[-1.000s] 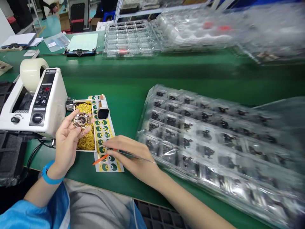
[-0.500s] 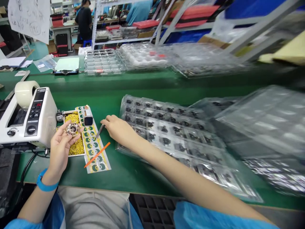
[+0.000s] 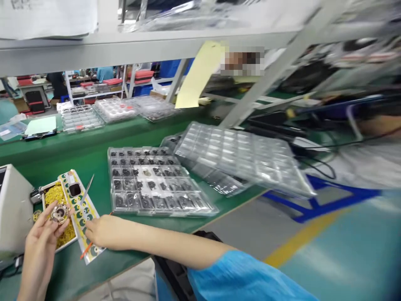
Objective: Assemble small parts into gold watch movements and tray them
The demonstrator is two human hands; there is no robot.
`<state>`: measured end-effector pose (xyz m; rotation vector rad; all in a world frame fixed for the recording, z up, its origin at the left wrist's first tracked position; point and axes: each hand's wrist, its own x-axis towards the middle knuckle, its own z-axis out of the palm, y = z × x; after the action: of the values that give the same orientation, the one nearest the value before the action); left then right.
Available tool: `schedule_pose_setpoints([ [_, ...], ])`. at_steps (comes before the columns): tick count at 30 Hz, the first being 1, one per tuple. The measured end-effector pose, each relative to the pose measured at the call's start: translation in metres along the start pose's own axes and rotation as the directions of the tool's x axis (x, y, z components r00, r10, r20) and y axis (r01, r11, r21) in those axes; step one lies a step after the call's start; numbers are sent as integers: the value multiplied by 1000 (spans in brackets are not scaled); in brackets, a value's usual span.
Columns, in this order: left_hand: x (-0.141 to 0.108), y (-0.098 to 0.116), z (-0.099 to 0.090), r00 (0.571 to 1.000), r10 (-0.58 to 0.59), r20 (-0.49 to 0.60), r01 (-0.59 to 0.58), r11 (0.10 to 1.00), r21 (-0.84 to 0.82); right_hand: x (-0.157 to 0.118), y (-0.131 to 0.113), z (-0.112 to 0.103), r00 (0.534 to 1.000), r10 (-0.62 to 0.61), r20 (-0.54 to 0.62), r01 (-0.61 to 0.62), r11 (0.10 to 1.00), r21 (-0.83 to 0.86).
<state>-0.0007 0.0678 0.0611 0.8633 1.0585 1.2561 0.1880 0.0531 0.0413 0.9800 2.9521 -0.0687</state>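
Round metallic disc (image 3: pixel 59 213) pinched in left hand (image 3: pixel 40 246), facing the camera, over white-rimmed box (image 3: pixel 67 245).
Orange stick (image 3: pixel 86 251), aligned 7 to 1 o'clock, is overlapped by curled right hand (image 3: pixel 105 232); its grip cannot be told.

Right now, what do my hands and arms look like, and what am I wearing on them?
Both are ungloved. Your right hand and bare forearm show no band or watch; a loose, creased, bright blue sleeve covers the arm from about the elbow. Your left hand is bare too, its arm mostly out of view.
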Motion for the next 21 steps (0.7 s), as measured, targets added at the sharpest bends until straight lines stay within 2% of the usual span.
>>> schedule_pose_setpoints([
  [3,4,-1,-4,999,-42,15,41,998,44,-29,4,-13,997,32,-77,-30,999,25],
  [5,4,-2,-5,997,-80,23,78,996,52,-68,8,-20,961,179,-209,-164,982,89],
  [6,3,-2,-5,995,-97,26,96,994,55,-92,11,-23,915,300,-271,-273,953,133],
  [7,2,-2,-4,993,-111,28,109,992,57,-118,15,-24,843,445,-302,-407,895,184],
  [8,0,-2,-3,993,-119,26,117,991,59,-143,20,-24,749,579,-322,-534,815,223],
  [9,-1,-2,-2,992,-122,24,120,991,59,-167,26,-22,681,654,-328,-615,755,227],
  [10,-3,-2,0,993,-121,19,119,991,58,-189,33,-19,638,695,-330,-661,715,228],
  [11,-5,-2,2,993,-121,12,120,991,55,-207,39,-15,615,722,-318,-689,688,229],
  [12,-7,-2,5,992,-124,6,123,991,51,-222,46,-10,609,733,-302,-700,676,231],
  [14,-9,-2,9,991,-136,4,136,990,45,-242,57,2,637,726,-258,-681,687,254],
  [17,-11,-1,14,990,-140,25,139,990,38,-253,68,23,672,690,-270,-611,722,323],
  [20,-13,0,15,980,-177,90,174,984,42,-257,69,42,672,658,-340,-547,751,371],
  [21,-14,0,15,974,-198,112,194,980,49,-257,67,46,648,663,-375,-548,748,374],
])
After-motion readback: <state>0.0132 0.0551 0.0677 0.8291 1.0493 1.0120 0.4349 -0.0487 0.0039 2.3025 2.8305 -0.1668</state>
